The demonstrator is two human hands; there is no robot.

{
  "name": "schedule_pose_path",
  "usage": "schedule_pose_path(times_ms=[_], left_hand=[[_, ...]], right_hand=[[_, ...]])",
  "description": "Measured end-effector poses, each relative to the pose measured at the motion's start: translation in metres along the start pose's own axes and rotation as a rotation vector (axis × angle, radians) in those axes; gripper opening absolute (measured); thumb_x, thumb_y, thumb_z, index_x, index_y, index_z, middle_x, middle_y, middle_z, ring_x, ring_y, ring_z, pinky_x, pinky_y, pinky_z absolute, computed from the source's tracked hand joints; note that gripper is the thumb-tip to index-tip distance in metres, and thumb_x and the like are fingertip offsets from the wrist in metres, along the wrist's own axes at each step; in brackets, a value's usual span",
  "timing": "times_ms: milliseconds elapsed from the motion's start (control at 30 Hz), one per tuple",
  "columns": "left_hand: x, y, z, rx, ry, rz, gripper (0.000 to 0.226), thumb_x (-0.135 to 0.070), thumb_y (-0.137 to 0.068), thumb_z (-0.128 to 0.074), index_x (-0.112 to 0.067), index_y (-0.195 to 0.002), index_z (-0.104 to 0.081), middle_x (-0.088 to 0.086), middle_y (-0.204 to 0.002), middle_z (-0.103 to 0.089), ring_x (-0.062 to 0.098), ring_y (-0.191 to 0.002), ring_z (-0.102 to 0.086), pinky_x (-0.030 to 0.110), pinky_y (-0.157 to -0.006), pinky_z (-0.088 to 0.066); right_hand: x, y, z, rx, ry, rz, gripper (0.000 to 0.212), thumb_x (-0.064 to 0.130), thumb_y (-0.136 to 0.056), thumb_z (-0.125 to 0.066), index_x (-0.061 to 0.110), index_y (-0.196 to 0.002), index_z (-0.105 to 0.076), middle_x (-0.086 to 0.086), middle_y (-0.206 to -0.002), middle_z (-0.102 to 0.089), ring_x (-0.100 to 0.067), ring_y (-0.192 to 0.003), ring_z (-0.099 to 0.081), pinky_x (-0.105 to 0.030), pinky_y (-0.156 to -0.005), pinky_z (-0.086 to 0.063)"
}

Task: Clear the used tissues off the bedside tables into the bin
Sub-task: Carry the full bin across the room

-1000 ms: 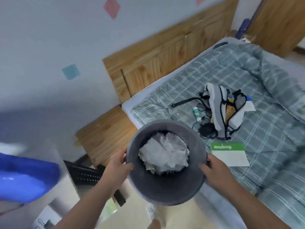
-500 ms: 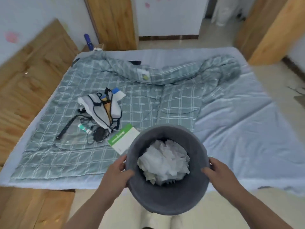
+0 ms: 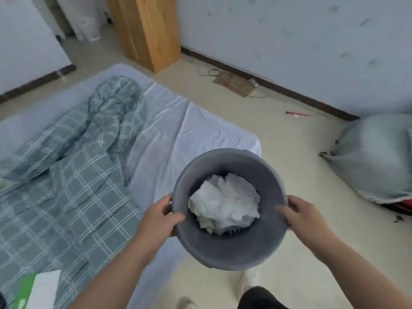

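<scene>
A round grey bin (image 3: 231, 248) is held up in front of me, tilted a little toward the camera. Crumpled white tissues (image 3: 225, 206) fill its bottom. My left hand (image 3: 159, 217) grips the bin's left rim, thumb inside the wall. My right hand (image 3: 301, 214) grips the right rim the same way. The bin hangs over the corner of the bed and the floor. No bedside table is in view.
The bed (image 3: 189, 121) with a pale sheet and a green checked duvet (image 3: 66, 186) lies to the left. A green-and-white booklet (image 3: 38, 291) sits at its near edge. A wooden cabinet (image 3: 147, 30) stands ahead, a grey stuffed bag (image 3: 376, 157) at right, cardboard with cables (image 3: 234, 83) by the wall.
My view has swung right, from the headboard and bedside table across the bed to its foot corner and the floor. Both hands have kept their grip on the bin.
</scene>
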State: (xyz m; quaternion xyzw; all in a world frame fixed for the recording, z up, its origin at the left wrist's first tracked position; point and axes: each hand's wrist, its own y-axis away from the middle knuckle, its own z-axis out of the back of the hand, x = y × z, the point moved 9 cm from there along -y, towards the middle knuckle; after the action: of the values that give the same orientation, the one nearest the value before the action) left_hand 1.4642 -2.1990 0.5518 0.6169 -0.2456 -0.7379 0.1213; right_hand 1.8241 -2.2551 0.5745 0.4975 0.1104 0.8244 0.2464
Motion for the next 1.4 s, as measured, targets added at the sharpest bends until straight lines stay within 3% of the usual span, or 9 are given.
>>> schedule_pose_path(times_ms=[133,333,500,700,900,1000,1167,1300,1400], left_hand=[[-0.048,-0.060,-0.119,0.180,-0.166,-0.016,0.055,-0.010,-0.075,-0.062,-0.037,-0.120,-0.077,0.001,-0.099,-0.082,0.017,-0.085,-0.078,0.030,-0.070,-0.066],[-0.108,-0.137,-0.301,0.335,-0.297,0.002,0.052,-0.008,-0.076,-0.059,-0.036,-0.115,-0.079,0.007,-0.099,-0.080,0.017,-0.082,-0.075,0.043,-0.078,-0.069],[-0.170,-0.186,-0.392,0.382,-0.312,-0.020,0.054,-0.009,-0.077,-0.061,-0.041,-0.117,-0.078,0.006,-0.100,-0.081,0.024,-0.090,-0.079,0.041,-0.077,-0.069],[-0.224,-0.260,-0.448,0.397,-0.253,-0.025,0.057,-0.003,-0.084,-0.059,-0.046,-0.117,-0.077,0.001,-0.102,-0.082,0.021,-0.090,-0.080,0.037,-0.074,-0.068],[-0.269,-0.374,-0.476,0.403,-0.202,0.020,0.058,-0.007,-0.075,-0.059,-0.040,-0.118,-0.078,0.006,-0.098,-0.081,0.017,-0.079,-0.075,0.047,-0.079,-0.069],[-0.304,-0.440,-0.487,0.389,-0.186,0.029,0.056,0.000,-0.082,-0.057,-0.040,-0.114,-0.080,0.007,-0.098,-0.081,0.015,-0.078,-0.075,0.040,-0.075,-0.068],[-0.387,-0.531,-0.503,0.395,-0.150,0.001,0.059,0.003,-0.084,-0.056,-0.039,-0.118,-0.078,0.006,-0.100,-0.081,0.013,-0.077,-0.075,0.034,-0.072,-0.066],[-0.443,-0.605,-0.509,0.371,-0.130,-0.032,0.062,-0.006,-0.075,-0.060,-0.044,-0.121,-0.077,0.000,-0.104,-0.082,0.013,-0.082,-0.077,0.034,-0.073,-0.066],[-0.468,-0.664,-0.515,0.338,-0.129,-0.035,0.063,-0.005,-0.075,-0.059,-0.044,-0.122,-0.076,0.002,-0.106,-0.082,0.018,-0.087,-0.079,0.036,-0.074,-0.067]], right_hand=[[-0.072,-0.019,0.084,-0.166,-0.184,-0.099,0.034,0.046,-0.078,-0.058,0.019,-0.091,-0.074,-0.015,-0.089,-0.075,-0.043,-0.087,-0.070,-0.063,-0.083,-0.058],[-0.158,-0.068,0.209,-0.312,-0.300,-0.223,0.020,0.035,-0.090,-0.057,0.025,-0.089,-0.074,-0.005,-0.080,-0.077,-0.037,-0.084,-0.073,-0.058,-0.079,-0.061],[-0.156,-0.118,0.310,-0.374,-0.290,-0.215,0.018,0.034,-0.091,-0.060,0.024,-0.088,-0.075,-0.006,-0.081,-0.078,-0.036,-0.086,-0.073,-0.057,-0.080,-0.060],[-0.135,-0.207,0.375,-0.395,-0.289,-0.198,0.021,0.022,-0.098,-0.061,0.035,-0.090,-0.076,0.003,-0.081,-0.080,-0.025,-0.082,-0.076,-0.049,-0.079,-0.061],[-0.096,-0.332,0.404,-0.345,-0.249,-0.212,0.027,0.017,-0.099,-0.061,0.037,-0.090,-0.077,0.003,-0.082,-0.081,-0.012,-0.073,-0.075,-0.040,-0.075,-0.060],[-0.066,-0.406,0.433,-0.331,-0.161,-0.203,0.024,0.017,-0.099,-0.061,0.027,-0.083,-0.075,0.002,-0.078,-0.078,-0.013,-0.073,-0.073,-0.031,-0.068,-0.056],[0.003,-0.511,0.484,-0.314,-0.085,-0.152,0.022,0.023,-0.100,-0.061,0.029,-0.083,-0.074,0.010,-0.078,-0.078,-0.006,-0.071,-0.072,-0.035,-0.067,-0.054],[0.031,-0.600,0.505,-0.245,-0.052,-0.128,0.014,0.027,-0.099,-0.063,0.023,-0.092,-0.074,0.004,-0.084,-0.080,-0.021,-0.085,-0.075,-0.047,-0.084,-0.059],[0.047,-0.680,0.516,-0.188,-0.011,-0.104,0.013,0.024,-0.099,-0.064,0.023,-0.091,-0.074,0.008,-0.084,-0.080,-0.015,-0.083,-0.074,-0.040,-0.084,-0.058]])
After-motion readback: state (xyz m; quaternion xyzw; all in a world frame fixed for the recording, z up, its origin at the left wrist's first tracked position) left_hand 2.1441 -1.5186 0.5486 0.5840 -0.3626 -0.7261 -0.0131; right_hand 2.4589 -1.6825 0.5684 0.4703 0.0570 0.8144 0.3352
